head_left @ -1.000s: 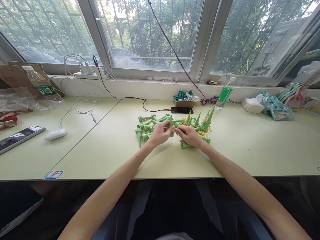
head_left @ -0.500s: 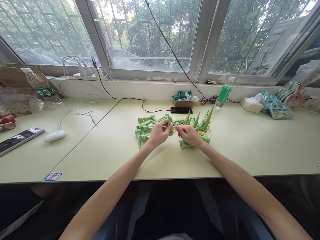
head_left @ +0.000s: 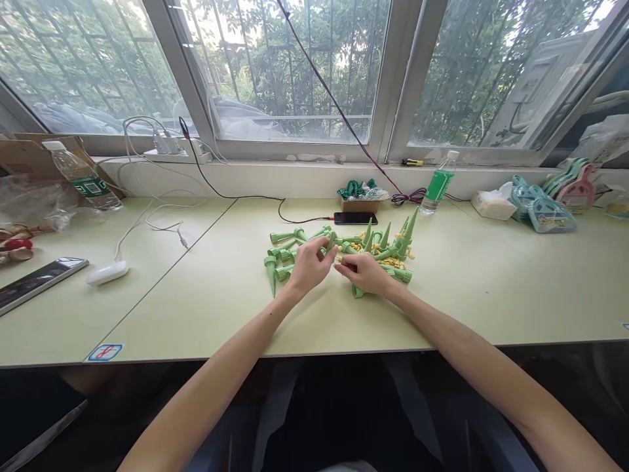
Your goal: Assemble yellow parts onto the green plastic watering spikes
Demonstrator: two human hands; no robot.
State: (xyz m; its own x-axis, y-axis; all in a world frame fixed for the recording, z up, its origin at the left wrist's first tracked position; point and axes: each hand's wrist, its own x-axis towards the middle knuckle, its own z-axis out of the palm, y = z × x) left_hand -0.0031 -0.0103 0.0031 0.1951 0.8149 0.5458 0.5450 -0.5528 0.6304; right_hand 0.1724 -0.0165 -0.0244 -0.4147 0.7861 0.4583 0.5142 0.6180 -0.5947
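Note:
My left hand (head_left: 309,265) is closed around a green plastic watering spike (head_left: 332,240), whose pointed tip sticks up between thumb and fingers. Close beside it, my right hand (head_left: 366,271) pinches a small yellow piece (head_left: 339,259), mostly hidden by the fingertips. More green spikes (head_left: 270,270) lie loose to the left of my left hand. Behind and right of my right hand, several spikes (head_left: 409,235) stand point up or lean among small yellow pieces (head_left: 396,263). Another green spike (head_left: 357,292) lies partly under my right hand.
A phone (head_left: 355,218) on a cable and a small box (head_left: 360,205) sit behind the spikes. Farther right stand a bottle (head_left: 439,183), a tissue pack (head_left: 494,202) and blue plastic items (head_left: 553,215). At left are a white mouse-like device (head_left: 107,273) and another phone-like slab (head_left: 42,283).
My right hand has shifted slightly left and down, its fingertips now just below the left hand's. My left hand keeps its hold on the spike, and the view has tilted slightly.

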